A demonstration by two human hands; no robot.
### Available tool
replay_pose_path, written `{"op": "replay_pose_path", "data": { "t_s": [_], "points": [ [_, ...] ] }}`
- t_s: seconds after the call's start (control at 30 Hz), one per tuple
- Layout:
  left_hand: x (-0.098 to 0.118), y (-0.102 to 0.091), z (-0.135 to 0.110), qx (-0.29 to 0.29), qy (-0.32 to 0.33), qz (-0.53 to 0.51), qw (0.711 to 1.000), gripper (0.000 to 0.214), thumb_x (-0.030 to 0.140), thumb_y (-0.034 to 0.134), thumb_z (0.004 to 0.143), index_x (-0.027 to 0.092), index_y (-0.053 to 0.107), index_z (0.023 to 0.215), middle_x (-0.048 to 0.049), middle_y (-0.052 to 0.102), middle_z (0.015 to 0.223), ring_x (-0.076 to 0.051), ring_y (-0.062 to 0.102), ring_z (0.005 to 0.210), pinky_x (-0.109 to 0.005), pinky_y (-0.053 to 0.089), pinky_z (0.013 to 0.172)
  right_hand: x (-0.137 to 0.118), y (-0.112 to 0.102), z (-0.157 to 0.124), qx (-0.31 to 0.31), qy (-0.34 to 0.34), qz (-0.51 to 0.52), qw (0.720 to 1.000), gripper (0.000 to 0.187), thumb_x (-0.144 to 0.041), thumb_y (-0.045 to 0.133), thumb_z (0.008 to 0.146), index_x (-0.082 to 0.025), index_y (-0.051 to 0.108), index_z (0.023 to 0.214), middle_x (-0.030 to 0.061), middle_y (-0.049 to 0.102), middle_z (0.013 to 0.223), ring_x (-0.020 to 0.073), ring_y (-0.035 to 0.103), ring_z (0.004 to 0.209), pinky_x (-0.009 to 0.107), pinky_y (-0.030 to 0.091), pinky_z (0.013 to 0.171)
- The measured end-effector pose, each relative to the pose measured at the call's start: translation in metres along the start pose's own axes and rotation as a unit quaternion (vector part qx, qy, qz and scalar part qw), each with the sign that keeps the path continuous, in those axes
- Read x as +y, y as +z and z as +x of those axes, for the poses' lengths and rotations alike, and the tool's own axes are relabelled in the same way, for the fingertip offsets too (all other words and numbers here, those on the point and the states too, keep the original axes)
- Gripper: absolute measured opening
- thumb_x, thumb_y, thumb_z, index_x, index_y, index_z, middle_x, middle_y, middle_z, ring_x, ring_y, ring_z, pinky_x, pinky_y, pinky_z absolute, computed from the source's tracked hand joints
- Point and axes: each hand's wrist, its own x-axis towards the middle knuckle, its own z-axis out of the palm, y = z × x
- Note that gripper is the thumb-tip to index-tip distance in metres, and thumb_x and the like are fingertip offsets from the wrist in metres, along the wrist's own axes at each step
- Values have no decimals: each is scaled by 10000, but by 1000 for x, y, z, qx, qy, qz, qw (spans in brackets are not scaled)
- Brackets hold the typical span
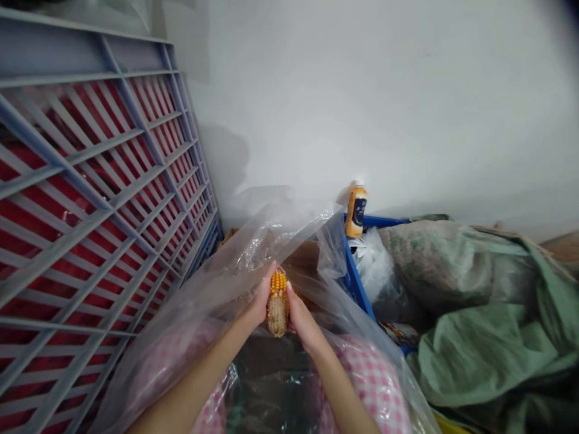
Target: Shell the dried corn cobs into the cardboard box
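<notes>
Between my two hands is a corn cob (pixel 278 304), held over an opened clear plastic bag (pixel 194 307). Yellow kernels cover its far end, while the near part is stripped to the pale core. My left hand (pixel 263 296) grips the cob from the left side, with its thumb by the kernels. From the right, my right hand (pixel 298 310) closes on it, thumb lying along the edge of the kernels. The fingers under the cob are mostly hidden. Inside the bag, brown cardboard (pixel 303 259) shows beyond my hands.
Stacked lilac slatted crates (pixel 113 208) with red contents rise on the left. To the right, a blue crate (pixel 359 283) holds plastic bags, with a yellow drink bottle (pixel 356 211) at its corner. Green and pale woven sacks (pixel 488 349) lie further right. A white wall (pixel 362 90) stands behind.
</notes>
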Motion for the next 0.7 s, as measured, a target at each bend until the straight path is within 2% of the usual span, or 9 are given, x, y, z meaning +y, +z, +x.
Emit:
{"op": "replay_pose_path", "data": {
  "t_s": [0.2, 0.43, 0.6, 0.7],
  "points": [
    [-2, 1, 0, -6, 83, 55, 995, 290, 461, 625, 639, 178, 566, 671, 29, 573, 640, -130, 548, 663, -250, 399, 667, 3, 0, 1, 15, -21, -5, 1000, 474, -596, 535, 718, -195, 649, 943, 8, 657, 742, 172, 590, 729, 260, 426, 613],
    [-1, 2, -3, 1, 115, 73, 991, 290, 453, 628, 624, 174, 557, 655, 8, 570, 669, -137, 531, 692, -251, 396, 702, 3, 5, -1, 24, -2, 12, 1000, 439, -542, 561, 730, -197, 626, 994, 12, 660, 821, 166, 586, 749, 245, 417, 604],
    [-1, -2, -5, -1, 142, 78, 987, 263, 429, 610, 641, 170, 560, 638, 22, 538, 646, -106, 485, 617, -237, 382, 656, 2, 8, -4, 7, -9, 35, 999, 410, -503, 571, 740, -201, 613, 1014, 16, 654, 939, 178, 586, 877, 267, 434, 756],
    [0, -3, -7, 25, 125, 80, 989, 289, 447, 622, 621, 165, 567, 645, 17, 549, 669, -107, 488, 626, -240, 383, 655, 2, 8, -5, 1, -3, 44, 999, 400, -485, 578, 742, -203, 604, 1026, 16, 650, 968, 179, 583, 901, 267, 431, 781]
  ]
}}
